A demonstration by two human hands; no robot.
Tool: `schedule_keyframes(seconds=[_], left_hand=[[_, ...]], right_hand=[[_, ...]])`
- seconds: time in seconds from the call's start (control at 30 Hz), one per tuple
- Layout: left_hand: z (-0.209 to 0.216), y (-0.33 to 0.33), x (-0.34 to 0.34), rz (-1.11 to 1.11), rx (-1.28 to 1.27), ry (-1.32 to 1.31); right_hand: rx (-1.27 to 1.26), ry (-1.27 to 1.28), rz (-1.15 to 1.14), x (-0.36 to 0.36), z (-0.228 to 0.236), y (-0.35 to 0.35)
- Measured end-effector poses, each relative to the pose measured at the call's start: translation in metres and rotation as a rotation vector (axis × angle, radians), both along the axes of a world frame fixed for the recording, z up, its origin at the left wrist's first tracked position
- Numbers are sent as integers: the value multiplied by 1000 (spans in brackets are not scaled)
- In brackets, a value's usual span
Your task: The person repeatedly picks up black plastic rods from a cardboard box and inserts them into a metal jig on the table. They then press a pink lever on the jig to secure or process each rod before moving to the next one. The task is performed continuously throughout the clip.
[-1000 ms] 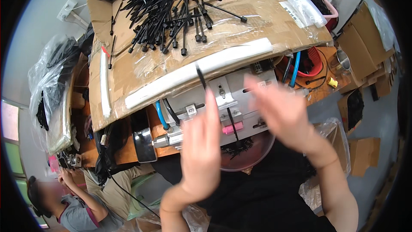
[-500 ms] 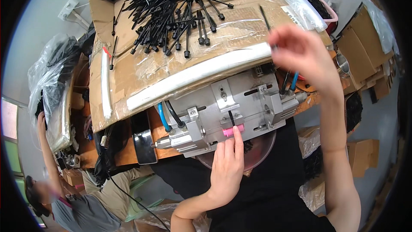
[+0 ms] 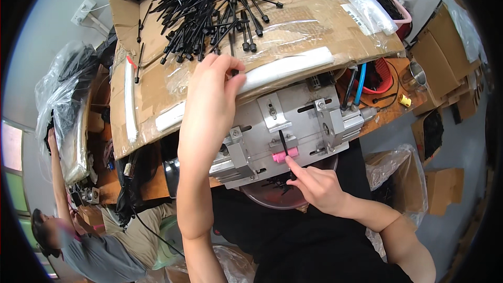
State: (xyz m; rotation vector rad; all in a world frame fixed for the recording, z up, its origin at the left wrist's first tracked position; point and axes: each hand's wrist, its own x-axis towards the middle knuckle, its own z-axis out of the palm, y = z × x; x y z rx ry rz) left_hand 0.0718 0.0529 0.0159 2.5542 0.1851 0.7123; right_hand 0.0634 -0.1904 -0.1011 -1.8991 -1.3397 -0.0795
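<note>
My left hand [image 3: 212,94] is over the front of the cardboard, thumb and fingers closed on the knobbed end of a black rod [image 3: 233,47] from the pile. Another black rod [image 3: 283,139] lies in the metal fixture's middle slot, across a pink block [image 3: 279,156]. My right hand [image 3: 317,186] is at the near side of that block. Its index fingertip presses by the rod, and the thumb is at the rod's dark lower end; the other fingers are curled. The metal fixture [image 3: 309,126] has a clamp block on either side.
A heap of black knobbed rods [image 3: 204,10] covers the cardboard sheet [image 3: 309,31]. Under the fixture sits a clear bowl [image 3: 319,178] with black pieces. A red basket [image 3: 386,76], metal cup [image 3: 415,75] and blue tube [image 3: 360,85] are at right. Another person [image 3: 99,246] sits at far left.
My right hand has come down from the upper right to the pink block. My left hand has left the block, moving up to the rods, and now grips one.
</note>
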Motion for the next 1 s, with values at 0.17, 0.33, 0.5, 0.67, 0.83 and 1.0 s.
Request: schedule_keyframes(seconds=[0.17,0.33,0.5,0.67,0.83,1.0], left_hand=[[-5,-45,-41,-2,-39,-45],[-53,-113,-108,-45,-50,22],[-92,-141,-109,-18,94,265],[-97,-139,-100,1,127,286],[-86,-134,-102,-11,78,287],[-33,-72,-78,30,78,119]], right_hand=[[-64,-1,-50,3,1,-5],[-45,9,-104,3,24,-14],[-26,56,-175,5,31,-31],[-92,135,-174,-4,4,-42],[-506,52,77,-32,-84,-41],[-677,35,275,-67,-174,-51]])
